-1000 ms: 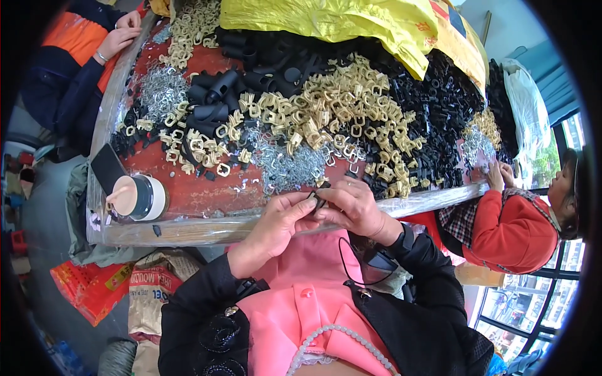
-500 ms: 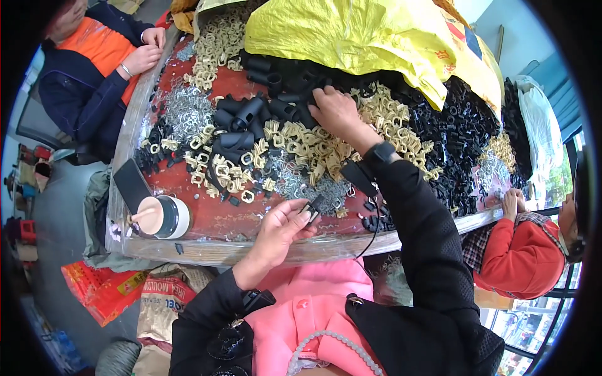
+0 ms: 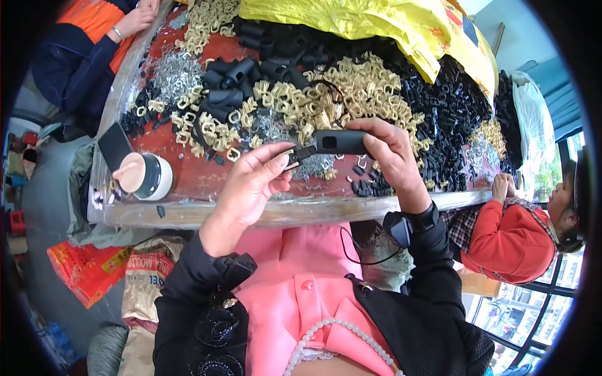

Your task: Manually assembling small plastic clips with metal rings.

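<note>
Black tube and small black part being held end to end over the near table edge

The left hand (image 3: 254,182) is pinching a small black plastic part (image 3: 302,155) between thumb and fingertips, its free end pointing right. The right hand (image 3: 394,153) is gripping the right end of a black tube (image 3: 342,143), thumb and fingers pressing on it; an opening in the tube's left part is facing up. The tube is lying crosswise in the air, above the near middle of the red tabletop (image 3: 200,175). The part's right end is meeting or nearly meeting the tube's left end; contact cannot be told.

Beyond the hands, a heap of cream plastic clips (image 3: 370,81) is spreading across the middle, with more black tubes (image 3: 222,99) lying to its left. Loose metal pieces (image 3: 175,74) are forming a pile at far left; small black parts (image 3: 448,106) are filling the right side. A yellow plastic sheet (image 3: 351,17) is covering the far side. At near left, a lidded cup (image 3: 160,178) is standing beside a dark flat panel (image 3: 115,148). A co-worker in red (image 3: 514,238) is sitting at right; another in orange and navy (image 3: 81,69) is working at far left.
</note>
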Action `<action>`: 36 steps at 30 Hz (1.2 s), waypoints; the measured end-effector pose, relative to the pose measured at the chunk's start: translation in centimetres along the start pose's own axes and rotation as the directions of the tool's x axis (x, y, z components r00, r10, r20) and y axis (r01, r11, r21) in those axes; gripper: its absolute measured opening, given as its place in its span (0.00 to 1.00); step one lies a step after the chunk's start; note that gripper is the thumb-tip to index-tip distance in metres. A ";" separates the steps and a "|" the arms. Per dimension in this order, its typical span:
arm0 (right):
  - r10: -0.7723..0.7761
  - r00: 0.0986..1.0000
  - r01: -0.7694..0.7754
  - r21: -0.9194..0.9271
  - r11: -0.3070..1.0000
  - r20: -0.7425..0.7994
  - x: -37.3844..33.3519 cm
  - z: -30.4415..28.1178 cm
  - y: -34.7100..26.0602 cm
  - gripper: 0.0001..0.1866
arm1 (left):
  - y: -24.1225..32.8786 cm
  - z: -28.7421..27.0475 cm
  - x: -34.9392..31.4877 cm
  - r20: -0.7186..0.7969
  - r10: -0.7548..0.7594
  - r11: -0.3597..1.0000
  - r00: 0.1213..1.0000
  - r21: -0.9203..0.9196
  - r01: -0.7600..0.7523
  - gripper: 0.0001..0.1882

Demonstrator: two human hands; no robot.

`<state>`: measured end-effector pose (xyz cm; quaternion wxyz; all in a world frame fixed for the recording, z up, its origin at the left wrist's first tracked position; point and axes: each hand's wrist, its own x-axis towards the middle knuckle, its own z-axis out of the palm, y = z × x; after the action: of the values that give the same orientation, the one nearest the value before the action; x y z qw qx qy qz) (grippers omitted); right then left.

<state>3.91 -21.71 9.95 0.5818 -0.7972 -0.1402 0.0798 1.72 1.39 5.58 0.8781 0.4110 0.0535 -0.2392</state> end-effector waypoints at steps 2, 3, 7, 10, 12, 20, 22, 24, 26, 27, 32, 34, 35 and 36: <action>0.014 1.000 -0.015 0.035 0.999 0.024 -1.3 -0.1 0.1 0.15 | -0.2 0.5 -0.5 0.018 0.004 1.000 1.000 0.026 -0.005 0.15; 0.024 0.999 -0.028 0.068 0.997 0.049 -1.9 -0.2 0.2 0.15 | -0.3 0.7 -0.6 0.037 0.011 0.999 0.999 0.053 -0.012 0.14; -0.036 0.995 0.028 0.091 0.995 0.091 -3.4 0.6 1.1 0.17 | -0.8 1.0 -1.1 0.094 0.067 0.980 0.993 0.183 -0.083 0.14; -0.052 0.994 0.041 0.114 0.993 0.095 -4.1 0.8 1.4 0.18 | -1.3 1.4 -1.3 0.113 0.092 0.951 0.989 0.286 -0.121 0.14; -0.021 0.995 0.004 0.169 0.986 0.095 -4.4 1.0 1.7 0.18 | -1.6 1.6 -1.4 0.106 0.106 0.911 0.989 0.388 -0.139 0.14; -0.085 0.995 0.081 0.075 0.994 0.055 -4.7 2.2 3.3 0.16 | -2.2 0.9 -0.3 0.030 -0.051 0.946 0.998 0.321 0.039 0.15; -0.041 0.997 0.036 0.087 0.996 0.059 -4.8 2.5 3.7 0.16 | -2.4 0.8 -0.2 0.013 -0.073 0.947 0.997 0.316 0.065 0.15; 0.028 0.997 -0.036 0.107 0.994 0.074 -4.8 2.7 4.0 0.15 | -2.5 0.6 -0.1 -0.019 -0.097 0.946 0.995 0.308 0.098 0.15; 0.037 0.991 -0.054 0.128 0.990 0.128 -4.7 2.8 4.1 0.17 | -2.5 0.1 0.1 -0.025 -0.128 0.947 0.991 0.294 0.129 0.16; 0.038 0.982 -0.066 0.148 0.987 0.185 -4.6 2.8 4.2 0.19 | -2.5 -0.2 0.3 -0.030 -0.152 0.947 0.988 0.280 0.154 0.17; -0.122 0.976 0.060 0.316 0.947 0.180 -3.9 3.9 2.7 0.31 | -3.5 -0.1 0.3 0.026 -0.192 0.966 0.981 0.183 0.184 0.22; -0.210 0.947 0.143 0.268 0.953 0.244 -3.4 4.1 3.2 0.34 | -3.8 0.6 0.3 0.028 -0.198 0.966 0.980 0.173 0.190 0.22; -0.290 0.904 0.226 0.224 0.948 0.313 -3.1 4.1 3.6 0.36 | -3.9 1.1 0.3 0.027 -0.204 0.967 0.979 0.162 0.197 0.23; -0.361 0.850 0.311 0.188 0.932 0.385 -3.0 4.2 3.8 0.38 | -4.0 1.3 0.2 0.024 -0.210 0.967 0.977 0.151 0.204 0.24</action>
<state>0.39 -19.97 4.94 0.5901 -0.6893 -0.3920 0.1515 -0.10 -1.89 3.58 0.8165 0.4620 0.0606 -0.3410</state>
